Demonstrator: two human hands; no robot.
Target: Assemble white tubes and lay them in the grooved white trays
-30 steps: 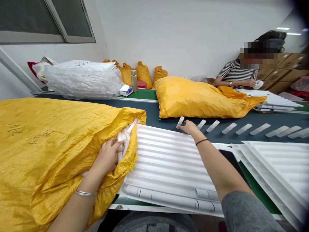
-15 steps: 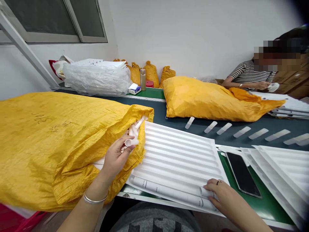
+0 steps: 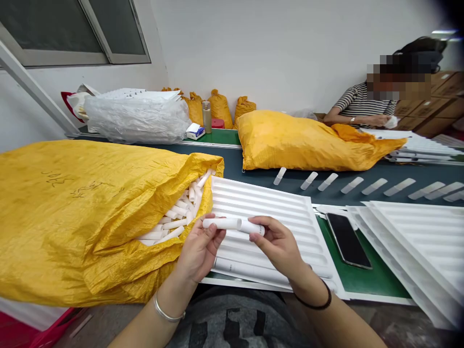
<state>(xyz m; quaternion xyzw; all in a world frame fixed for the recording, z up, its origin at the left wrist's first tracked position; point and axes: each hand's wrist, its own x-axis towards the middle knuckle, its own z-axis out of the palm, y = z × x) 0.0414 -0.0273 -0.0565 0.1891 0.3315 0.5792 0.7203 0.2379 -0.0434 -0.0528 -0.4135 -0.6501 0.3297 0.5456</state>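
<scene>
Above the white ribbed tray (image 3: 275, 200), my left hand (image 3: 199, 249) grips a plain white plastic tube (image 3: 222, 223) between thumb and fingers. My right hand (image 3: 282, 244) pinches a white tube with small dark print (image 3: 251, 227). The two tubes are in line, their inner ends meeting; whether one sits inside the other I cannot tell. More printed tubes (image 3: 250, 271) lie in the tray's front groove, partly behind my right wrist. To the left, plain white tubes (image 3: 177, 223) fill the mouth of a large yellow woven sack (image 3: 94, 193).
A phone (image 3: 348, 240) lies right of the tray, beside stacked white trays (image 3: 416, 232). Translucent tubes (image 3: 375, 186) sit in a row on the dark belt (image 3: 232, 162). Behind are another yellow sack (image 3: 300, 142) and a plastic-wrapped stack (image 3: 137, 116). A co-worker (image 3: 362, 104) is at far right.
My left hand has carried its white tube rightward from the sack's mouth. My right hand has lifted a printed tube off the tray's front groove and brought it left to meet the other.
</scene>
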